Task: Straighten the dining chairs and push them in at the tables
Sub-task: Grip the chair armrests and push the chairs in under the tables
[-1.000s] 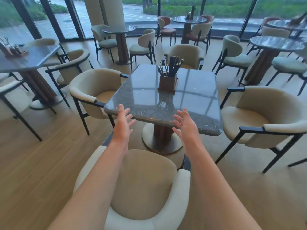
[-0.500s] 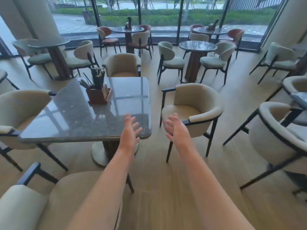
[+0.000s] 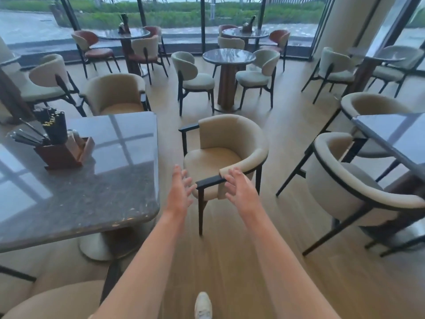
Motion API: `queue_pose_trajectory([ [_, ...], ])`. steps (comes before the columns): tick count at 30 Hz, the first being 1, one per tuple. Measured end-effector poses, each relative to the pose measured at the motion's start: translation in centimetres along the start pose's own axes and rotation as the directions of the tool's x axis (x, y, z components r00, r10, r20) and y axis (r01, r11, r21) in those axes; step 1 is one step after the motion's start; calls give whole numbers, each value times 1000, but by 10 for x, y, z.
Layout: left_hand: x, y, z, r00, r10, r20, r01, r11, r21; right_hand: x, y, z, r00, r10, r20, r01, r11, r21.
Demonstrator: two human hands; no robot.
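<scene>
Both the left hand (image 3: pixel 180 193) and the right hand (image 3: pixel 240 192) reach forward with fingers spread and empty toward the cream armchair (image 3: pixel 226 155), which stands on the floor apart from the right edge of the grey table (image 3: pixel 110 180).

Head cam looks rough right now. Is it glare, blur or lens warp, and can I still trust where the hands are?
Head view: window glare streaks the dark tabletop; motion blur smears the floor and forearms; wide-angle warp bends the edges. Left hand and right hand read clearly enough, fingers spread either side of the cream chair armrest, contact unclear.
</scene>
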State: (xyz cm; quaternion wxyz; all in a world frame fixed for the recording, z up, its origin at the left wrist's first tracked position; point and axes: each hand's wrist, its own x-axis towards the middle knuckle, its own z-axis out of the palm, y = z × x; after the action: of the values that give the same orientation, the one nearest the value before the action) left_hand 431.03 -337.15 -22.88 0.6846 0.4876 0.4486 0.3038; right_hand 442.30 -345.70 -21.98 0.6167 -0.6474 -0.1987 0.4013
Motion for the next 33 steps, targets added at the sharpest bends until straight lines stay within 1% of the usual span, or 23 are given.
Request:
queue_pose_trajectory([
  [4,67,-8,23,999,-46,23,46,999,-22,62,-6,-11,1000,6,-22,-8,997,-76],
  [8,149,0,49,991,-109,73,115,990,-81,132,-35,-5,999,-18,-43,9,978,-210],
  [11,195,22,68,990,-118,81,126,987,-96,185,-52,-5,999,-8,-54,-7,962,-272],
  [15,249,49,75,994,-87,60,95,985,-145,236,-71,0,1000,-13,-21,7,963,-270],
  [20,313,56,66,994,-99,-54,90,986,-140,314,-79,20,994,25,107,11,945,-326],
  [24,364,30,53,961,-194,-195,148,962,-228,382,-59,51,958,112,265,10,907,-422],
  [26,382,11,50,913,-256,-319,153,937,-315,414,-42,64,920,180,347,21,863,-504],
  [27,387,0,49,865,-304,-399,153,917,-368,428,-33,68,898,218,383,31,835,-549],
  [28,392,-12,48,809,-348,-474,142,898,-416,443,-25,71,870,250,425,50,812,-581],
  [29,398,-27,48,736,-395,-549,120,875,-469,458,-15,72,841,289,458,63,787,-613],
  [30,401,-42,50,656,-445,-610,106,854,-509,470,-7,72,814,326,481,72,765,-640],
  [31,404,-66,54,560,-497,-663,79,828,-554,483,8,72,773,376,511,88,734,-673],
  [33,403,-98,66,469,-563,-681,42,784,-619,499,29,70,718,433,545,119,695,-709],
])
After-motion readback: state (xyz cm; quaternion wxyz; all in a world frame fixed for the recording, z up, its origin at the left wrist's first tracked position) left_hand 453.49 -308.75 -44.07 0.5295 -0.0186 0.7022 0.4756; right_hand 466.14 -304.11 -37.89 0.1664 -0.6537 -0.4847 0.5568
